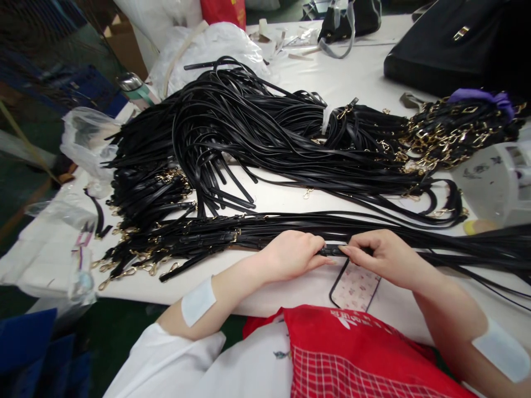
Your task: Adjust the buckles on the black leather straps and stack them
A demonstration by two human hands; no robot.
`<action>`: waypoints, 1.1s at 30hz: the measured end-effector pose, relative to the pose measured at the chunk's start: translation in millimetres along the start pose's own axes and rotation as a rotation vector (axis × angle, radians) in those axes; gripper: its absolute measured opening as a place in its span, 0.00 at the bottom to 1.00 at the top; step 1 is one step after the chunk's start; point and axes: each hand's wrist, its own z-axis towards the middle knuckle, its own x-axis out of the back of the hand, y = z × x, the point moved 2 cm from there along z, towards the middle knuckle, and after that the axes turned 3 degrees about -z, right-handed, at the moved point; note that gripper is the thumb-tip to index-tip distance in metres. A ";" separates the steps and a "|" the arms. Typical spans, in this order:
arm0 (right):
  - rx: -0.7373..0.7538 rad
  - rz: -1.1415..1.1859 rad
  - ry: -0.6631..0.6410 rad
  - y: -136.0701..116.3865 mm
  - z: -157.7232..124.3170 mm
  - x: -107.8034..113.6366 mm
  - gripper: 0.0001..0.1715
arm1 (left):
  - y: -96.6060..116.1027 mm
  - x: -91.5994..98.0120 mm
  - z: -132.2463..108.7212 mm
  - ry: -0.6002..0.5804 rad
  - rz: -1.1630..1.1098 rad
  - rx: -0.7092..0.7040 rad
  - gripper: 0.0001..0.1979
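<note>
My left hand (292,254) and my right hand (384,255) both pinch one thin black strap (332,250) near the front edge of the white table (357,77). Their fingertips almost meet over the strap. This strap lies along a flat bundle of black straps (232,232) running left to right, with gold clasps (124,271) at its left end. A phone in a patterned case (355,287) lies face down just under my hands. Behind them spreads a large heap of black straps (257,127).
A pile of gold-buckled strap ends (452,132) sits at the right, with a black bag (452,50) behind it and a white container (498,182) beside it. Plastic bags (87,138) lie at the left edge. A red apron (352,354) covers my lap.
</note>
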 end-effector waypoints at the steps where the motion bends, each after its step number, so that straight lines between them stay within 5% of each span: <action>1: 0.009 0.004 -0.002 -1.7 1.0 -1.4 0.26 | 2.2 -1.9 1.7 0.001 0.013 -0.016 0.20; 12: 0.105 0.060 -0.041 -13.1 10.4 -16.0 0.26 | 7.1 -10.9 5.8 -0.003 -0.062 0.022 0.19; 19: 0.084 0.150 -0.036 -5.4 11.7 7.2 0.25 | -12.8 8.5 -5.8 0.301 -0.383 0.055 0.13; 28: 0.150 0.134 -0.053 -13.5 20.4 -10.3 0.25 | -7.0 -3.9 -3.9 0.248 -0.299 -0.018 0.15; 33: 0.146 0.196 -0.091 -9.3 19.9 -1.7 0.26 | -9.9 9.1 -10.4 0.302 -0.320 0.018 0.16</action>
